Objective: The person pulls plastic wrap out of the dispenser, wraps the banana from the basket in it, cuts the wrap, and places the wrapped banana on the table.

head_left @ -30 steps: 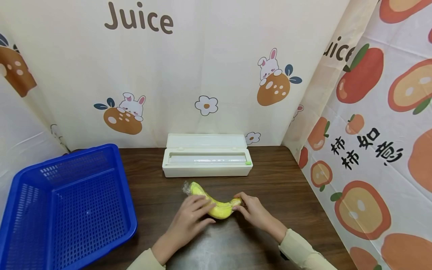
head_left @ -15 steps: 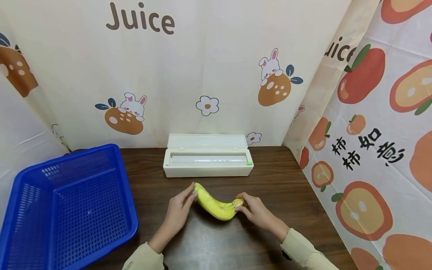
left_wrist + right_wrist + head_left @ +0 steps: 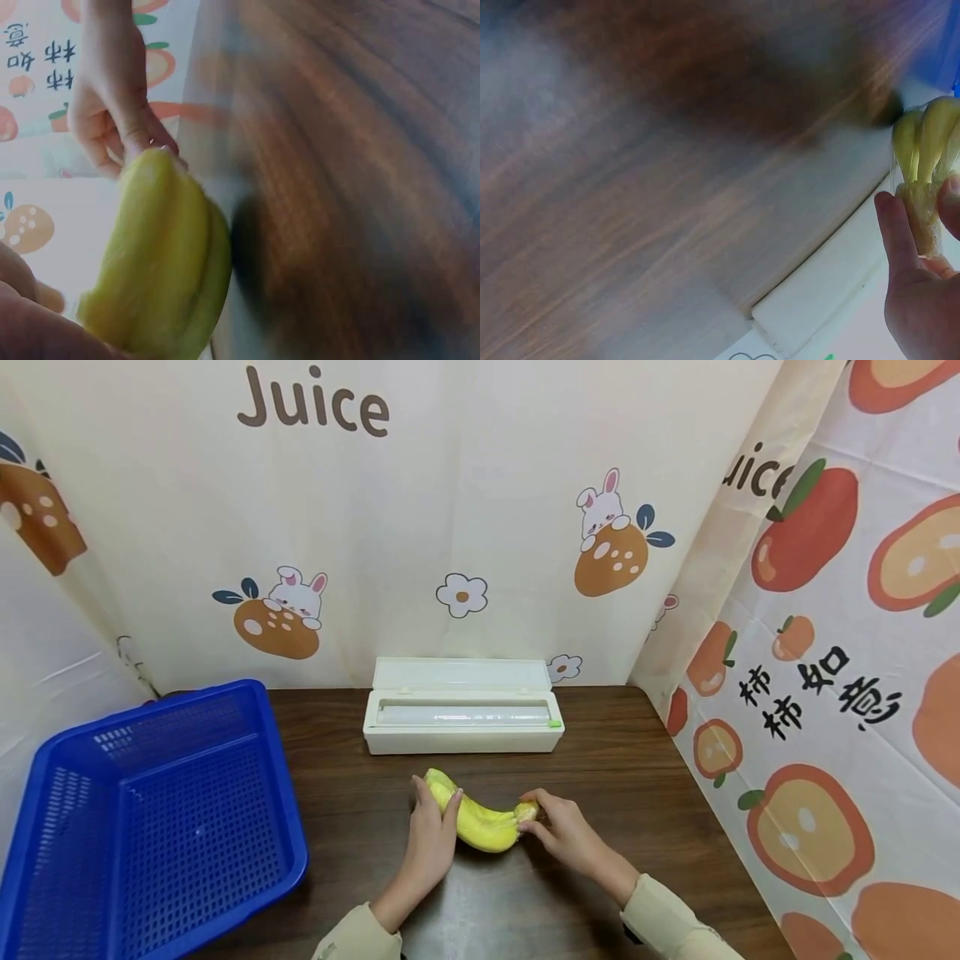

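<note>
A small bunch of yellow bananas in clear plastic film lies between my two hands over the table, its bend toward me. My left hand grips the left, tip end, with the thumb on the near side and the fingers round the far side. At the stem end my right hand pinches the bunch between thumb and fingers. Film shows as a glossy layer over the stems in the right wrist view. In the left wrist view the bananas fill the space in front of the left thumb.
Behind the bananas stands a white cling film dispenser, lid raised, roll showing inside. A blue plastic basket takes up the left side. Printed curtains close off the back and sides of the brown wooden table.
My left hand slid off the bananas' upper side, went out to their left tip, and now grips that end. A loose tuft of film there is no longer visible. My right hand stays at the stem.
</note>
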A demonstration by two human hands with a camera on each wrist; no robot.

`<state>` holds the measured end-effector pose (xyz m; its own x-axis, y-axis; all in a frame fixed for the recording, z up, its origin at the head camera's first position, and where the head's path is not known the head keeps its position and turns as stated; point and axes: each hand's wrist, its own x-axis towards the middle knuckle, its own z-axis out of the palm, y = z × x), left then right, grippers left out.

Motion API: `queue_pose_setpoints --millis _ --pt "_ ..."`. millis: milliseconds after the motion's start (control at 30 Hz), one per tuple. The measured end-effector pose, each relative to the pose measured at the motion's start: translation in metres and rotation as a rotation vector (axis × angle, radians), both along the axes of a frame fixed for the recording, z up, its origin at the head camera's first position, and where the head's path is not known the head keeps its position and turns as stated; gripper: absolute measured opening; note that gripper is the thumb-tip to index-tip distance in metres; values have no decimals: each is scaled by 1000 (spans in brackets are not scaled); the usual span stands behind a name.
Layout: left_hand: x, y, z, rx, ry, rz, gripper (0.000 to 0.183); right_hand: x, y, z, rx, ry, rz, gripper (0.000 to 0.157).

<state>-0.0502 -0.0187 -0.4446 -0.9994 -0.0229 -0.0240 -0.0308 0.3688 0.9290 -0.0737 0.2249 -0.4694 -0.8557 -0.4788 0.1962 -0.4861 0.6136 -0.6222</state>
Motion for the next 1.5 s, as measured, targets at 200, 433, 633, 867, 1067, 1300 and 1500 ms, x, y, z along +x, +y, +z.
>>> queue_pose_setpoints --millis 200,433,633,867,1067,1300,1500 --pt "-14 -9 -39 -162 65 -3 84 14 -1 -2 -20 8 -13 32" --pt "-35 -32 -57 -254 38 32 72 27 -11 -6 56 134 -23 31" --pt "-20 -41 5 33 -81 -36 45 34 -18 -9 79 206 -41 32" --pt "-23 -40 3 37 6 78 28 41 -27 -12 82 384 -18 36" --pt "-28 -38 -4 -66 36 140 29 55 -40 -13 115 506 -6 40" --pt "-30 -40 -13 -27 50 99 23 72 -56 -10 113 526 -14 39" --pt "-23 -30 -23 -103 84 119 32 80 -70 -6 115 535 -15 33"
